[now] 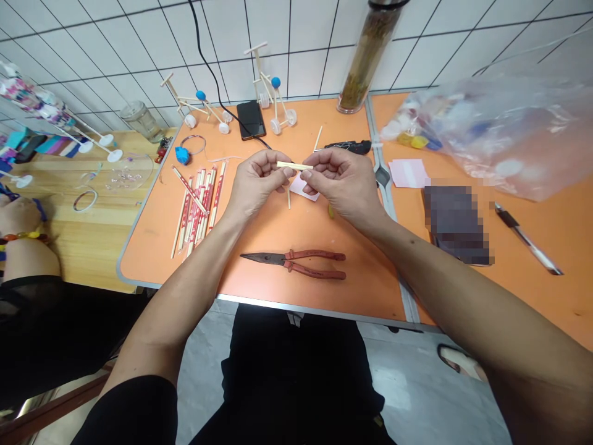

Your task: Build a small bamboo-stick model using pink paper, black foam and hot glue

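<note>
Between my two hands is a short pair of wooden stick pieces (295, 165), lying side by side. My left hand (259, 179) pinches their left end, and my right hand (345, 182) pinches the right end. Below them on the orange table (259, 216) lie a pink paper (306, 187) and a thin stick (289, 199), both partly covered by my hands. Needle-nose pliers (294, 259) with red handles rest near the front edge. Left of my left hand is a pile of wrapped chopsticks (197, 207). A black tool (352, 147) lies behind my right hand.
Two stick tricycle models (275, 93) stand at the back beside a black phone (251, 120) and cable. A tall bottle (370, 55) is by the wall. On the right are a plastic bag (504, 136), pink notes (408, 173) and a pen (528, 238). Another person's arm (28, 247) is at left.
</note>
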Demonstrator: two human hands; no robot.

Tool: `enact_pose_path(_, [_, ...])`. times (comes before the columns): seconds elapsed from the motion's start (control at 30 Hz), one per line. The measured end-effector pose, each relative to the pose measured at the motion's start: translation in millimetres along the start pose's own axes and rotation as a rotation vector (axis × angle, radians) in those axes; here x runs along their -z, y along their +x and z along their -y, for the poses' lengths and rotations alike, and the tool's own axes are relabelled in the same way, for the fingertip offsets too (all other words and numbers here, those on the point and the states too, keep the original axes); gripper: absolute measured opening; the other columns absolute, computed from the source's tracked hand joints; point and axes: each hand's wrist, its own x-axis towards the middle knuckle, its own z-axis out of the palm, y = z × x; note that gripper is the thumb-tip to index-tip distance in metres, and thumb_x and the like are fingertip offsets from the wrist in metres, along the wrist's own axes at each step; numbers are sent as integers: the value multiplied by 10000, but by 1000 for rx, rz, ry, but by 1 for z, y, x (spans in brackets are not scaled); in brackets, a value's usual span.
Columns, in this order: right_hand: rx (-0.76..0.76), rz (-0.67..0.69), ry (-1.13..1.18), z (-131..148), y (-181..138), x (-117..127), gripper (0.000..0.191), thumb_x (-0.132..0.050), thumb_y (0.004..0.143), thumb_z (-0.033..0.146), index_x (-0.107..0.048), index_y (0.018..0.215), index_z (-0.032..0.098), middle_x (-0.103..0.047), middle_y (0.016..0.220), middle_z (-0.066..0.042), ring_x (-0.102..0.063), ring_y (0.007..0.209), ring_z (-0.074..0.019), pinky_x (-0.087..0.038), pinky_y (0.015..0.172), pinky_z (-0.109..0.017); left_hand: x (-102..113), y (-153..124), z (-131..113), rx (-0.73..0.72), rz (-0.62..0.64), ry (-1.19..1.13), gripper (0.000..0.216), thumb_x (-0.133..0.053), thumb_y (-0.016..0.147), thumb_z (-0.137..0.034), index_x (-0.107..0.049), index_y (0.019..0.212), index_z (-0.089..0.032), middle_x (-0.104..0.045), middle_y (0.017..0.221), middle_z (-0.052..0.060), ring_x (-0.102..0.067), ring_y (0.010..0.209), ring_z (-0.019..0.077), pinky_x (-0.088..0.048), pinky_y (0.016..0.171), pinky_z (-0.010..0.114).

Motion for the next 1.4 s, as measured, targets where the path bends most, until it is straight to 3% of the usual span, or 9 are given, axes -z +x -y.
enact_pose_path(0.43, [38, 31, -42, -2, 0, 1, 394, -995, 863, 552, -757, 953, 251, -723, 766, 13, -719, 653, -166, -609, 597, -306, -1, -1, 1, -52, -13, 21, 207, -943, 838, -160, -745, 888, -191, -741, 731, -34, -678, 615, 89, -548, 577, 191])
enact_pose_path(0.97, [-37, 3, -19, 7, -3, -2, 315, -1008, 860, 451, -760, 920, 266, -692, 758, 11, -702, 667, -173, -620, 613, -316, -5, -4, -6, -5, -49, 55, 238, -958, 823, -223, -728, 880, -199, -746, 728, -30, -691, 626, 100, -565, 597, 206])
enact_pose_path(1.17, [44, -30, -57, 0, -3, -1, 311, -1021, 808, 351, -787, 994, 267, -684, 844, 30, -655, 710, -136, -616, 663, -279, -4, -3, -5, 58, -36, 3, 248, -961, 816, -241, -726, 882, -194, -781, 755, -16, -680, 602, 90, -551, 570, 192])
enact_pose_path(1.4, [122, -75, -162, -6, -6, 0, 199, -967, 874, 344, -819, 995, 289, -721, 925, -3, -702, 848, -192, -610, 724, -311, -2, -4, -9, 221, -44, -94, 243, -937, 840, -248, -701, 867, -200, -800, 797, -4, -682, 595, 75, -552, 570, 171])
